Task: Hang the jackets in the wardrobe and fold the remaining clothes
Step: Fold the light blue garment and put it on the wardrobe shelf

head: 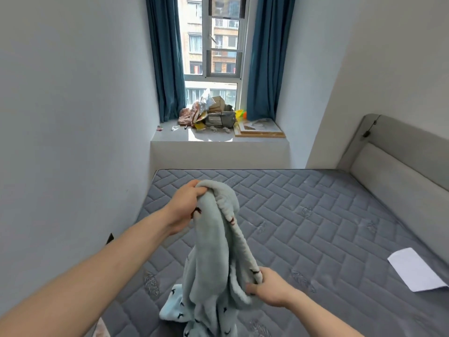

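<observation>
A person's two bare forearms reach out over a bare grey quilted mattress [303,215] in a small white-walled bedroom. Both hands hold a pale blue-green fleecy garment printed with small dark bird shapes [213,259], lifted above the mattress. The left hand [184,207], farther away and higher, grips a bunched fold at the top of the garment, fingers curled round the fabric. The right hand [269,288], nearer and lower, pinches a ribbed edge of the same garment between thumb and curled fingers. The fabric hangs down between the two hands, and its lower end drapes toward the near edge of the mattress, where a printed flap spreads out.

A white sheet of paper [415,269] lies flat on the mattress at the right, well apart from the garment. A grey padded headboard [398,154] runs along the right side. Beyond the bed, a white window ledge [218,138] carries a jumbled pile of bags and boxes [213,113], with dark teal curtains [167,57] hanging either side of the window.
</observation>
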A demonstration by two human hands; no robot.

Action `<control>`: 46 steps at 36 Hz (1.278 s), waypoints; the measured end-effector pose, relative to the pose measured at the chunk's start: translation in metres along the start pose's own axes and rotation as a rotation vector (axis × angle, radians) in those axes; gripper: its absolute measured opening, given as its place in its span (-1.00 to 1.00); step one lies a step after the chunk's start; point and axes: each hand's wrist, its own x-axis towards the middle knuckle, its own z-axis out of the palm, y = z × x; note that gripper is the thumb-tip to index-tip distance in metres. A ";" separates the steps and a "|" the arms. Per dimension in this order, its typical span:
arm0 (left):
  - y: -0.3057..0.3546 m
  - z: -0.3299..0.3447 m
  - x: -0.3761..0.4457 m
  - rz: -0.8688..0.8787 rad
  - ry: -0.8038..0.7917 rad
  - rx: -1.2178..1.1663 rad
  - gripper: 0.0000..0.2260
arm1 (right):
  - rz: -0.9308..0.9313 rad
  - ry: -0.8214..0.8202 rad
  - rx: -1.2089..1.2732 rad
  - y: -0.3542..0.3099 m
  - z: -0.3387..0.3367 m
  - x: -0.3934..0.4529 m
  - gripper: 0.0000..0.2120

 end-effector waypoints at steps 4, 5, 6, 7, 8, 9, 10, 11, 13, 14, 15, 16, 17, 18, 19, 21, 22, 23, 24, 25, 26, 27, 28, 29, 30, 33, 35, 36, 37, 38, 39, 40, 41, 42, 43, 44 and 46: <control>-0.003 -0.020 0.002 0.183 0.034 0.596 -0.95 | 0.007 0.120 0.032 0.003 -0.014 0.006 -0.86; -0.006 -0.028 -0.001 0.190 0.012 0.761 -0.80 | 0.010 0.175 0.082 0.003 -0.022 0.007 -0.83; -0.012 -0.036 -0.003 0.169 -0.023 0.915 -0.62 | 0.019 0.217 0.142 0.003 -0.030 0.007 -0.83; -0.019 -0.043 -0.005 0.129 -0.059 1.075 -0.44 | 0.032 0.246 0.206 0.002 -0.039 0.006 -0.82; -0.027 -0.048 -0.007 0.097 -0.096 1.227 -0.30 | 0.051 0.266 0.275 0.002 -0.048 0.005 -0.81; -0.039 -0.051 -0.007 0.080 -0.118 1.364 -0.22 | 0.073 0.277 0.338 0.001 -0.056 0.002 -0.79; -0.054 -0.054 -0.007 0.095 -0.118 1.454 -0.22 | 0.089 0.277 0.393 0.000 -0.063 0.000 -0.79; -0.070 -0.055 -0.005 0.124 -0.095 1.491 -0.30 | 0.099 0.258 0.448 0.000 -0.069 -0.002 -0.79; -0.100 -0.056 -0.002 0.164 0.009 1.484 -0.60 | 0.123 0.179 0.523 0.000 -0.078 -0.004 -0.79; -0.113 -0.056 -0.001 0.153 0.049 1.473 -0.72 | 0.132 0.140 0.527 0.001 -0.081 -0.004 -0.79; -0.126 -0.057 0.000 0.127 0.072 1.456 -0.79 | 0.140 0.116 0.509 0.004 -0.082 -0.004 -0.81; -0.137 -0.059 0.001 0.087 0.087 1.424 -0.83 | 0.150 0.108 0.463 0.007 -0.083 -0.003 -0.83; -0.147 -0.061 0.003 0.030 0.098 1.379 -0.86 | 0.158 0.110 0.382 0.012 -0.083 -0.001 -0.85; -0.156 -0.064 0.005 -0.041 0.106 1.339 -0.88 | 0.164 0.115 0.263 0.018 -0.084 0.001 -0.86; -0.164 -0.068 0.007 -0.118 0.105 1.314 -0.88 | 0.174 0.125 0.116 0.025 -0.085 0.005 -0.84; -0.174 -0.076 0.015 -0.264 0.086 1.284 -0.87 | 0.210 0.127 -0.132 0.037 -0.088 0.014 -0.84; -0.177 -0.081 0.020 -0.318 0.080 1.277 -0.88 | 0.235 0.109 -0.211 0.043 -0.091 0.019 -0.84; -0.178 -0.085 0.027 -0.362 0.079 1.278 -0.90 | 0.265 0.089 -0.269 0.048 -0.093 0.024 -0.84; -0.177 -0.089 0.034 -0.393 0.084 1.280 -0.91 | 0.295 0.073 -0.318 0.052 -0.097 0.030 -0.83; -0.173 -0.091 0.042 -0.419 0.095 1.272 -0.92 | 0.320 0.068 -0.351 0.054 -0.103 0.037 -0.83; -0.167 -0.094 0.052 -0.433 0.113 1.248 -0.93 | 0.336 0.079 -0.359 0.054 -0.110 0.045 -0.83; -0.157 -0.095 0.063 -0.439 0.137 1.204 -0.93 | 0.345 0.110 -0.342 0.051 -0.120 0.053 -0.81; -0.145 -0.096 0.076 -0.444 0.166 1.132 -0.91 | 0.346 0.154 -0.303 0.045 -0.131 0.063 -0.78; -0.130 -0.096 0.090 -0.444 0.197 1.025 -0.89 | 0.339 0.208 -0.232 0.036 -0.145 0.073 -0.75; -0.112 -0.094 0.107 -0.433 0.222 0.894 -0.87 | 0.324 0.261 -0.141 0.023 -0.163 0.083 -0.73; -0.034 -0.086 0.159 -0.326 0.290 0.517 -0.83 | 0.208 0.425 0.097 -0.034 -0.232 0.112 -0.73; 0.033 -0.081 0.193 -0.196 0.371 0.386 -0.80 | 0.099 0.506 0.216 -0.086 -0.285 0.123 -0.80; 0.069 -0.079 0.208 -0.129 0.406 0.352 -0.79 | 0.037 0.550 0.275 -0.114 -0.311 0.125 -0.83; 0.106 -0.076 0.221 -0.062 0.432 0.330 -0.77 | -0.023 0.608 0.332 -0.141 -0.337 0.126 -0.82; 0.142 -0.074 0.233 0.008 0.460 0.314 -0.74 | -0.083 0.674 0.385 -0.167 -0.361 0.125 -0.81; 0.178 -0.072 0.241 0.080 0.494 0.303 -0.70 | -0.146 0.735 0.423 -0.192 -0.383 0.122 -0.81; 0.213 -0.069 0.246 0.151 0.530 0.297 -0.65 | -0.213 0.795 0.436 -0.215 -0.403 0.117 -0.80; 0.245 -0.067 0.248 0.220 0.565 0.292 -0.62 | -0.282 0.852 0.430 -0.237 -0.421 0.111 -0.76; 0.276 -0.064 0.248 0.292 0.597 0.284 -0.60 | -0.353 0.911 0.410 -0.256 -0.437 0.104 -0.73; 0.305 -0.061 0.247 0.365 0.625 0.275 -0.60 | -0.426 0.974 0.376 -0.273 -0.451 0.095 -0.71; 0.329 -0.059 0.245 0.438 0.651 0.267 -0.61 | -0.496 1.037 0.330 -0.289 -0.462 0.084 -0.72; 0.369 -0.054 0.235 0.563 0.697 0.278 -0.65 | -0.616 1.119 0.243 -0.312 -0.477 0.061 -0.72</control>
